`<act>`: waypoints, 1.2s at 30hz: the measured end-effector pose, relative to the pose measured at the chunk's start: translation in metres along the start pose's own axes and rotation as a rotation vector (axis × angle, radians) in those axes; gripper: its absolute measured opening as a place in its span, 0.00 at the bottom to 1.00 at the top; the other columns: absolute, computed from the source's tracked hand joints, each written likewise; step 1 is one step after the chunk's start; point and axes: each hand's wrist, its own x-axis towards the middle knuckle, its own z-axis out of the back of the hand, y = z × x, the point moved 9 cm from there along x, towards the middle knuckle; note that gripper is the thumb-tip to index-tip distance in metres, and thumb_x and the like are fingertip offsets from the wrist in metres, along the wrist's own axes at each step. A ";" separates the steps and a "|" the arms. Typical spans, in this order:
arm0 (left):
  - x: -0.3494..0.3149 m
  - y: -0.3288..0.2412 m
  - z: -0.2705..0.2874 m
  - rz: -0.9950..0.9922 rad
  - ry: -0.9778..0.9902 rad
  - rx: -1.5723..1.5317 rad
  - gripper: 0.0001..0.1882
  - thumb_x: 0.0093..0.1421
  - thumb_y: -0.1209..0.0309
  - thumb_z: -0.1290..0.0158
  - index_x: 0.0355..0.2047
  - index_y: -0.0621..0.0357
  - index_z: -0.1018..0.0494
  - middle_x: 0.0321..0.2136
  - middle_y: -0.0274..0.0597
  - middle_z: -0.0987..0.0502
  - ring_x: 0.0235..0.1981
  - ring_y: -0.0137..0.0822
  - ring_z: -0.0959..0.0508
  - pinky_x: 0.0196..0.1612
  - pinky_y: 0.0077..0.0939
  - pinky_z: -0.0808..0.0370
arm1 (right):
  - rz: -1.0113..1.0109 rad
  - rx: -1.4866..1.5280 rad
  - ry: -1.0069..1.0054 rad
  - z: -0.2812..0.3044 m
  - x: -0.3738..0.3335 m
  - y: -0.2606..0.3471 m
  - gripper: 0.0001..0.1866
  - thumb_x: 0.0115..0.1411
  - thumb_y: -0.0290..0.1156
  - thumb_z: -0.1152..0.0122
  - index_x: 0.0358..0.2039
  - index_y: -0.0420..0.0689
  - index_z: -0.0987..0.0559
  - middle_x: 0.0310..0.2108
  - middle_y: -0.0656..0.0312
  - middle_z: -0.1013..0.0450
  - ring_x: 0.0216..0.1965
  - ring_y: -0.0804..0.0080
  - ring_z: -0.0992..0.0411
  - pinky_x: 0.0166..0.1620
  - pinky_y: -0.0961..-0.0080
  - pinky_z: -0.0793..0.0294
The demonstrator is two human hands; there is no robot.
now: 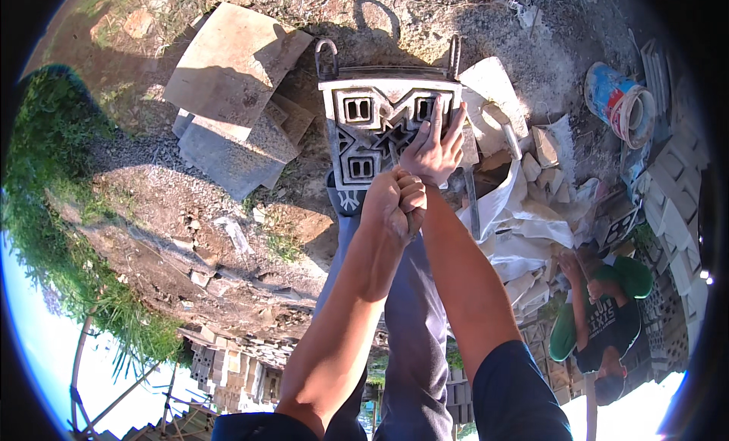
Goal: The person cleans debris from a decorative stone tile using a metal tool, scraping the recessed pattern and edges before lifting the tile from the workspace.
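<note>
A square, light-edged block mould [329, 137] with a cut-out pattern of small windows and a star shape stands in front of me. Two metal loop handles [326, 58] rise at its far corners. My right hand [434, 154] lies flat across the mould's right side, fingers spread. Close by, my left hand [393, 202] is curled into a fist beside my right wrist, over the mould's near edge. Whatever may be inside that fist is hidden.
Flat boards [235, 69] are stacked on the ground at the left. Right of the mould lie a pale flat plate [490, 84], a white sack [524, 221] and broken pieces. A blue-and-white bucket [611, 99] tilts farther right. Another person [607, 312] sits at lower right near stacked blocks [672, 190].
</note>
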 end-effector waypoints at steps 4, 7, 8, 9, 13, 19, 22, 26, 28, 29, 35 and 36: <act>0.000 -0.001 0.000 0.024 0.023 -0.030 0.17 0.65 0.82 0.70 0.19 0.52 0.46 0.13 0.24 0.51 0.10 0.18 0.54 0.09 0.14 0.54 | -0.012 0.060 0.001 -0.001 0.001 0.000 0.28 0.69 0.44 0.58 0.70 0.70 0.38 0.73 0.53 0.50 0.63 0.49 0.37 0.58 0.51 0.34; 0.000 -0.001 -0.001 0.003 -0.075 0.043 0.17 0.67 0.81 0.69 0.20 0.53 0.45 0.13 0.25 0.51 0.10 0.18 0.53 0.09 0.14 0.54 | -0.003 0.062 -0.003 0.003 0.000 -0.001 0.27 0.69 0.43 0.57 0.69 0.68 0.37 0.72 0.53 0.48 0.63 0.49 0.36 0.57 0.53 0.32; -0.001 -0.003 0.005 0.006 -0.079 0.043 0.17 0.67 0.81 0.69 0.20 0.53 0.45 0.13 0.25 0.51 0.10 0.18 0.53 0.09 0.14 0.54 | -0.004 0.062 0.006 0.003 0.000 -0.001 0.27 0.69 0.42 0.57 0.69 0.67 0.37 0.72 0.53 0.47 0.63 0.49 0.36 0.56 0.54 0.30; -0.002 -0.004 0.010 0.056 -0.020 -0.057 0.16 0.68 0.79 0.68 0.21 0.53 0.45 0.14 0.25 0.51 0.10 0.19 0.53 0.10 0.15 0.54 | -0.005 0.061 0.016 0.003 -0.001 -0.002 0.27 0.70 0.42 0.57 0.69 0.66 0.36 0.71 0.53 0.46 0.62 0.49 0.35 0.55 0.55 0.29; -0.006 -0.006 0.014 0.155 0.065 -0.044 0.16 0.71 0.74 0.65 0.22 0.53 0.43 0.14 0.25 0.50 0.10 0.20 0.54 0.10 0.16 0.54 | 0.010 0.461 -0.013 0.015 0.007 -0.003 0.25 0.72 0.34 0.60 0.68 0.50 0.35 0.69 0.47 0.43 0.65 0.44 0.39 0.62 0.57 0.34; 0.004 -0.025 0.029 0.209 -0.053 0.225 0.14 0.73 0.70 0.64 0.28 0.56 0.36 0.13 0.25 0.50 0.10 0.20 0.50 0.11 0.17 0.54 | -0.257 0.422 0.045 -0.002 -0.012 -0.061 0.21 0.73 0.39 0.58 0.55 0.40 0.23 0.50 0.46 0.24 0.50 0.46 0.26 0.54 0.56 0.30; 0.017 -0.036 0.024 0.192 -0.126 0.222 0.13 0.71 0.73 0.65 0.30 0.57 0.35 0.13 0.24 0.50 0.11 0.20 0.50 0.11 0.17 0.56 | -0.084 0.202 0.051 -0.009 -0.002 -0.060 0.18 0.71 0.38 0.55 0.39 0.38 0.19 0.36 0.49 0.21 0.39 0.47 0.24 0.46 0.56 0.27; 0.010 -0.017 0.020 0.127 -0.124 0.260 0.13 0.71 0.74 0.65 0.27 0.54 0.37 0.14 0.23 0.50 0.11 0.20 0.53 0.12 0.17 0.56 | -0.035 0.194 -0.041 -0.007 -0.006 -0.063 0.19 0.71 0.39 0.54 0.42 0.38 0.19 0.37 0.46 0.21 0.37 0.46 0.23 0.43 0.58 0.25; 0.002 -0.009 0.024 0.112 -0.132 0.322 0.14 0.73 0.70 0.65 0.27 0.55 0.38 0.14 0.23 0.50 0.11 0.19 0.53 0.11 0.17 0.56 | -0.086 0.175 -0.023 -0.010 -0.007 -0.076 0.19 0.71 0.40 0.53 0.43 0.38 0.19 0.37 0.45 0.21 0.38 0.46 0.23 0.44 0.58 0.25; -0.002 -0.014 0.024 0.075 -0.135 0.378 0.16 0.74 0.67 0.65 0.27 0.55 0.38 0.14 0.23 0.51 0.11 0.19 0.52 0.10 0.17 0.55 | -0.127 0.176 0.000 -0.013 -0.006 -0.075 0.20 0.71 0.41 0.53 0.44 0.39 0.19 0.38 0.45 0.21 0.38 0.46 0.23 0.44 0.58 0.25; -0.004 -0.010 0.026 0.082 -0.093 0.318 0.19 0.75 0.64 0.65 0.25 0.54 0.38 0.13 0.24 0.51 0.10 0.20 0.53 0.09 0.17 0.54 | -0.014 0.226 -0.089 0.018 -0.011 -0.055 0.16 0.68 0.36 0.46 0.45 0.37 0.20 0.38 0.51 0.22 0.37 0.52 0.25 0.41 0.62 0.26; -0.004 -0.009 0.028 0.055 -0.114 0.312 0.19 0.75 0.63 0.64 0.25 0.54 0.38 0.13 0.24 0.51 0.09 0.20 0.53 0.09 0.17 0.54 | -0.150 0.316 -0.076 0.023 -0.019 -0.060 0.14 0.68 0.34 0.46 0.44 0.36 0.21 0.33 0.52 0.24 0.33 0.55 0.26 0.39 0.64 0.26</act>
